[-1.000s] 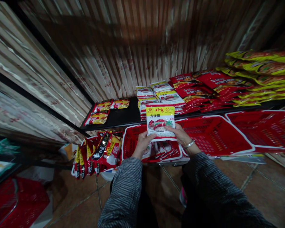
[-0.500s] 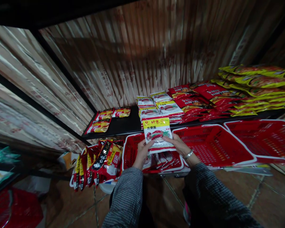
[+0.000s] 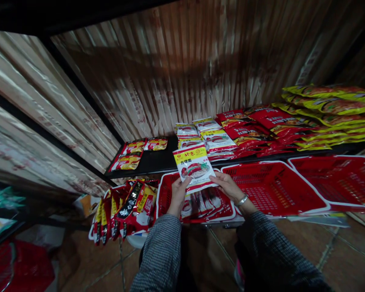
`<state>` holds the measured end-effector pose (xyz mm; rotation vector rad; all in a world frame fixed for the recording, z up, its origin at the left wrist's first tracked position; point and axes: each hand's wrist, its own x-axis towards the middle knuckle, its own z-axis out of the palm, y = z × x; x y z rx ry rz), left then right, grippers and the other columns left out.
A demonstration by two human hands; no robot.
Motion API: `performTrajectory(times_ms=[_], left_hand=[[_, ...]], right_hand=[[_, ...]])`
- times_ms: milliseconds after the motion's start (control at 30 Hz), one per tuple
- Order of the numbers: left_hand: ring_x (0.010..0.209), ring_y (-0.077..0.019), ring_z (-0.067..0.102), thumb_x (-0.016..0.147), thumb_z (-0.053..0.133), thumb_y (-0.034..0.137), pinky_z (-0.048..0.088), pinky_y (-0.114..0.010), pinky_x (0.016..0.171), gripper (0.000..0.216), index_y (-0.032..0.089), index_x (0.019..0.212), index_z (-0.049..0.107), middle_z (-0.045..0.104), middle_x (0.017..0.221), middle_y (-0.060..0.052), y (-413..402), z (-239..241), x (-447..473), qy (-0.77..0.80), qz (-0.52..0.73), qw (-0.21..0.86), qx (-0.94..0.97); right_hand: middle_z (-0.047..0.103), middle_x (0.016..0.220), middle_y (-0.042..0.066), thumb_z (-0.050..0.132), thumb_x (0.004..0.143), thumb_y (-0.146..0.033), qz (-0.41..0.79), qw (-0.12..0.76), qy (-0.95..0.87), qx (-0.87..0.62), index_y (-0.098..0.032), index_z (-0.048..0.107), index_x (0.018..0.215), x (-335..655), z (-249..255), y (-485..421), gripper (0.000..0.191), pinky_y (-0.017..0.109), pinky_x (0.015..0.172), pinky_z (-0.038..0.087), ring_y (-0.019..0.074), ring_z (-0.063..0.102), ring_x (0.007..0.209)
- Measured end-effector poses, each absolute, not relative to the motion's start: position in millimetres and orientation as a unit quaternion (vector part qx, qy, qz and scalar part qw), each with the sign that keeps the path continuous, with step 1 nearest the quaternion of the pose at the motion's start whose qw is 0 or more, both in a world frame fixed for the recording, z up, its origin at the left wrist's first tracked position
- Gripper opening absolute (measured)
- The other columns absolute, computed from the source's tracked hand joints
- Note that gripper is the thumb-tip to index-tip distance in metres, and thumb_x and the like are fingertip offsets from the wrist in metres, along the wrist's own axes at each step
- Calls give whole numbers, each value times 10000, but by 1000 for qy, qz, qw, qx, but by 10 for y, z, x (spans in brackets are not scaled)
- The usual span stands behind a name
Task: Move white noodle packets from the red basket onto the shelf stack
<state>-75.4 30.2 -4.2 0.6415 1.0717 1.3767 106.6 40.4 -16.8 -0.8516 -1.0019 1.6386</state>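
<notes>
A white, yellow and red packet of instant noodles (image 3: 195, 167) is held between my two hands, tilted a little to the left. My left hand (image 3: 179, 192) grips its lower left corner, thumb on the front. At the lower right edge my right hand (image 3: 228, 186) pinches it; a silver bracelet is on that wrist. Just behind the packet, matching noodle packets (image 3: 216, 138) lie stacked on the black shelf (image 3: 156, 161). Below my hands is a red basket (image 3: 166, 190) with a white rim, holding more packets of that kind.
Red noodle packets (image 3: 245, 136) and yellow ones (image 3: 337, 106) are piled along the shelf to the right. Two more red baskets (image 3: 270, 182) stand in front of them. At left, a basket overflows with red and black packets (image 3: 138, 202). A black shelf post (image 3: 79, 85) rises on the left.
The held noodle packet has moved slightly left and turned counterclockwise. Both hands have shifted a little with it, still gripping it.
</notes>
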Motion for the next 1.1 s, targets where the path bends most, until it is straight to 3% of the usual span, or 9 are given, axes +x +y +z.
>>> performTrajectory(times_ms=[167, 367, 767, 933, 1100], left_hand=[[733, -232, 691, 445, 868, 401, 522, -380, 776, 517, 115, 845, 708, 728, 733, -70, 298, -8, -758, 454, 586, 607, 286], [714, -190, 672, 410, 883, 270, 516, -364, 785, 545, 134, 904, 697, 733, 819, -55, 297, -36, -745, 460, 573, 604, 310], [739, -195, 674, 437, 879, 249, 501, -374, 814, 539, 135, 935, 705, 736, 851, -57, 266, -103, -723, 438, 567, 614, 331], [764, -220, 678, 499, 857, 371, 508, -335, 752, 505, 132, 917, 702, 736, 852, -74, 263, -67, -757, 415, 581, 642, 280], [859, -226, 678, 624, 766, 447, 520, -320, 744, 414, 158, 914, 699, 735, 932, -71, 357, 24, -927, 376, 642, 639, 195]], right_hand=[[747, 815, 11, 803, 596, -455, 668, 515, -403, -355, -233, 732, 839, 1043, -157, 400, 336, 396, 842, 521, 242, 687, 862], [750, 861, 23, 804, 606, -438, 667, 519, -400, -355, -227, 733, 863, 1064, -159, 397, 340, 390, 844, 517, 242, 685, 876], [749, 905, 15, 807, 616, -359, 681, 520, -388, -340, -223, 711, 929, 1102, -179, 383, 355, 362, 848, 513, 223, 688, 875], [751, 859, 13, 816, 593, -339, 686, 502, -389, -355, -215, 719, 875, 1224, -174, 385, 323, 338, 807, 514, 206, 695, 788], [752, 839, 14, 819, 589, -286, 705, 414, -437, -376, -188, 733, 876, 1352, -112, 335, 316, 290, 721, 518, 177, 689, 720]])
